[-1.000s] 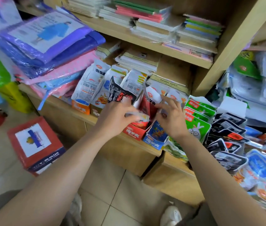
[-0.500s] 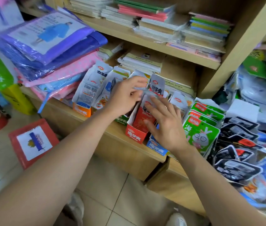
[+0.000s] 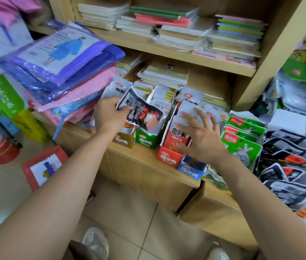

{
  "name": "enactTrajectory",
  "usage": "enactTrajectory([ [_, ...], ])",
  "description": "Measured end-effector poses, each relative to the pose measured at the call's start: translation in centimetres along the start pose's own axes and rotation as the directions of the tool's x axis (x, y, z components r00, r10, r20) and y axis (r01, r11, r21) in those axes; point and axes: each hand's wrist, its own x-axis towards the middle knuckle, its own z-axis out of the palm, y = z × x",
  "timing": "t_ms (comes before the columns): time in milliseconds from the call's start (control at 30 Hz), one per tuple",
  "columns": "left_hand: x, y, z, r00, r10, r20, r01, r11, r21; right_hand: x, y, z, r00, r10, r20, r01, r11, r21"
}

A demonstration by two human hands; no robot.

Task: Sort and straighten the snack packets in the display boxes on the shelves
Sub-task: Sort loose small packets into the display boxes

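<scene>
My left hand (image 3: 109, 115) grips a black snack packet (image 3: 142, 112) with red print by its left end, above the green display box (image 3: 145, 141) and the tan display box (image 3: 125, 140). My right hand (image 3: 201, 139) lies with spread, straight fingers on the white-and-red packets (image 3: 179, 133) standing in the red display box (image 3: 169, 156). A blue display box (image 3: 191, 168) sits just right of the red one, under my right wrist. More white packets (image 3: 164, 96) stand upright behind the boxes.
Green rabbit-print packets (image 3: 242, 145) and black packets (image 3: 283, 147) lie to the right. Folded raincoat packs (image 3: 62, 59) pile up at the left of the shelf. Notebook stacks (image 3: 167, 23) fill the upper shelf. A red box (image 3: 44, 166) lies on the tiled floor.
My left hand has moved left from the red box and now holds the black packet over the green and tan boxes. My right hand has opened flat onto the packets in the red box.
</scene>
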Motion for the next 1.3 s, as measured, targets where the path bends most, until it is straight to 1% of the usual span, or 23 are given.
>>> enactTrajectory([
  [67, 0.6, 0.2, -0.7, 0.998, -0.019, -0.056, 0.011, 0.989, -0.147, -0.2, 0.5, -0.2, 1.000, -0.019, -0.010, 0.020, 0.998, 0.059],
  [133, 0.0, 1.7, -1.2, 0.998, -0.050, -0.034, 0.035, 0.939, -0.342, -0.4, 0.5, -0.5, 0.999, -0.018, -0.032, 0.023, 0.986, 0.167],
  [200, -1.2, 3.5, -1.6, 0.997, -0.070, 0.029, 0.075, 0.874, -0.481, -0.8, -0.1, -1.2, 0.997, 0.023, -0.070, 0.005, 0.927, 0.374],
  [233, -1.8, 4.2, -1.5, 0.995, -0.071, 0.071, 0.098, 0.836, -0.540, -1.2, -0.3, -1.8, 0.993, 0.077, -0.089, -0.022, 0.864, 0.503],
  [267, -2.6, 5.0, -1.4, 0.992, -0.062, 0.113, 0.117, 0.804, -0.583, -1.7, -0.7, -2.7, 0.984, 0.151, -0.094, -0.057, 0.769, 0.637],
  [300, -3.3, 5.7, -1.3, 0.987, -0.056, 0.151, 0.138, 0.778, -0.613, -2.3, -1.0, -3.5, 0.969, 0.234, -0.084, -0.087, 0.634, 0.769],
  [367, -4.9, 7.2, -0.9, 0.974, -0.045, 0.221, 0.180, 0.747, -0.640, -3.4, -1.2, -5.3, 0.928, 0.371, -0.047, -0.067, 0.288, 0.955],
  [400, -5.7, 7.9, -0.5, 0.965, -0.032, 0.260, 0.197, 0.739, -0.644, -4.1, -1.1, -6.2, 0.912, 0.410, -0.016, -0.043, 0.136, 0.990],
  [433, -6.7, 8.6, -0.1, 0.952, -0.008, 0.305, 0.214, 0.733, -0.646, -4.8, -0.8, -7.0, 0.905, 0.425, 0.003, -0.025, 0.045, 0.999],
  [467, -7.7, 9.3, 0.4, 0.935, 0.023, 0.353, 0.226, 0.729, -0.646, -5.6, -0.5, -7.8, 0.905, 0.426, 0.004, -0.019, 0.032, 0.999],
  [567, -10.1, 11.0, 1.9, 0.880, 0.093, 0.465, 0.267, 0.713, -0.648, -8.1, 1.4, -9.6, 0.900, 0.434, -0.036, -0.017, 0.119, 0.993],
  [633, -11.2, 11.6, 2.9, 0.835, 0.161, 0.526, 0.243, 0.750, -0.615, -9.9, 3.3, -10.7, 0.884, 0.460, -0.087, 0.012, 0.165, 0.986],
  [767, -13.1, 11.8, 5.0, 0.749, 0.326, 0.577, -0.020, 0.881, -0.472, -13.7, 7.0, -13.1, 0.820, 0.536, -0.199, 0.046, 0.284, 0.958],
  [833, -14.5, 11.9, 6.2, 0.683, 0.426, 0.593, -0.188, 0.888, -0.421, -15.6, 8.7, -14.1, 0.794, 0.557, -0.242, 0.055, 0.330, 0.942],
  [900, -16.1, 12.3, 7.2, 0.586, 0.530, 0.613, -0.346, 0.848, -0.402, -17.5, 10.0, -15.0, 0.771, 0.572, -0.280, 0.070, 0.362, 0.930],
  [933, -16.9, 12.6, 7.8, 0.525, 0.591, 0.612, -0.442, 0.804, -0.397, -18.3, 10.6, -15.3, 0.760, 0.579, -0.296, 0.072, 0.377, 0.923],
  [1000, -18.3, 13.2, 9.0, 0.372, 0.697, 0.613, -0.651, 0.667, -0.363, -19.8, 11.8, -15.7, 0.740, 0.590, -0.323, 0.068, 0.412, 0.909],
  [1033, -18.8, 13.4, 9.7, 0.303, 0.718, 0.627, -0.731, 0.597, -0.331, -20.3, 12.3, -15.8, 0.733, 0.594, -0.331, 0.065, 0.423, 0.904],
  [1067, -19.2, 13.6, 10.3, 0.259, 0.713, 0.652, -0.783, 0.550, -0.291, -20.8, 12.8, -15.6, 0.724, 0.597, -0.346, 0.053, 0.451, 0.891],
  [1133, -19.7, 13.7, 11.4, 0.232, 0.672, 0.703, -0.835, 0.509, -0.211, -21.5, 13.6, -14.8, 0.712, 0.587, -0.385, -0.009, 0.556, 0.831],
  [1233, -19.9, 13.9, 12.6, 0.248, 0.627, 0.738, -0.855, 0.499, -0.138, -21.4, 14.9, -12.6, 0.694, 0.575, -0.434, -0.189, 0.727, 0.660],
  [1267, -19.9, 14.1, 12.9, 0.255, 0.617, 0.745, -0.860, 0.497, -0.117, -21.1, 15.0, -12.0, 0.701, 0.550, -0.455, -0.250, 0.786, 0.566],
  [1300, -20.0, 14.2, 13.1, 0.262, 0.603, 0.754, -0.862, 0.497, -0.098, -20.6, 14.9, -11.4, 0.736, 0.494, -0.464, -0.277, 0.844, 0.459],
])
